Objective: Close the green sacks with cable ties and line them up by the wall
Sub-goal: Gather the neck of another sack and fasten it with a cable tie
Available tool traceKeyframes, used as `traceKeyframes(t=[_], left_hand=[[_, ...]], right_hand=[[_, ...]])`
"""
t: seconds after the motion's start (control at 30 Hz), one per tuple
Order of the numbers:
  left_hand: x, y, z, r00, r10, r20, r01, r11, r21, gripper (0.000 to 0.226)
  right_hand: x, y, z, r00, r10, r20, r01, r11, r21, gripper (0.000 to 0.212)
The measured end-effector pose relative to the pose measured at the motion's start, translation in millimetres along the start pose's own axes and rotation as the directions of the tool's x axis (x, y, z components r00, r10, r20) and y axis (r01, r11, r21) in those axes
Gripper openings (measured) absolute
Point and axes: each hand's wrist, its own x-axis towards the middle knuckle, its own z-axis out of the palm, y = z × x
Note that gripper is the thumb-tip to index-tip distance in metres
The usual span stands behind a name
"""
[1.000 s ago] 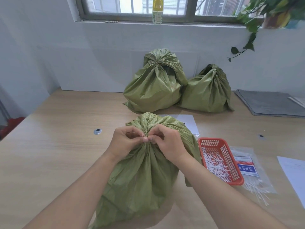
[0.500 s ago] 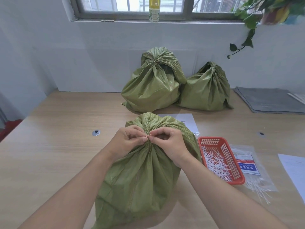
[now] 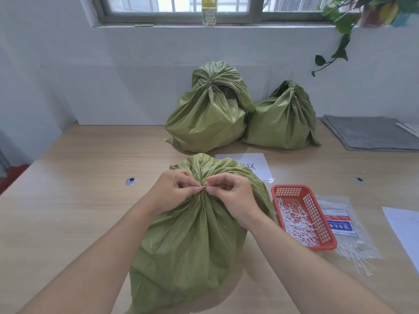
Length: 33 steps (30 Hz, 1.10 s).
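Hands are pretty much where they were half a second ago, but the fingertips have parted a bit, so a short pale cable tie (image 3: 204, 187) now shows between them. Left hand (image 3: 175, 191) and right hand (image 3: 229, 194) each pinch an end at the gathered neck of the near sack (image 3: 192, 241) mid-desk (image 3: 74, 200). Two tied sacks (image 3: 240, 114) sit touching by the wall, with the red basket (image 3: 305, 219) of ties just right.
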Motion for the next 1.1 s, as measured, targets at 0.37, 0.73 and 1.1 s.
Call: traceKeyframes(t=[0.37, 0.73, 1.1], left_hand=[[3.9, 4.8, 1.6, 1.0, -0.003, 0.024, 0.002, 0.999, 0.053, 0.014], [0.2, 4.5, 5.7, 0.999, 0.03, 0.032, -0.031, 0.998, 0.045, 0.012], [-4.8, 13.2, 6.1, 0.998, -0.035, 0.044, 0.034, 0.999, 0.043, 0.013]], right_hand=[[-0.8, -4.0, -1.3, 0.994, -0.093, 0.061, 0.104, 0.971, -0.215, 0.016], [-6.3, -0.3, -5.0, 0.998, -0.045, 0.046, 0.052, 0.985, -0.162, 0.017], [-11.5, 2.0, -6.3, 0.999, -0.05, 0.003, 0.05, 0.993, -0.107, 0.018]])
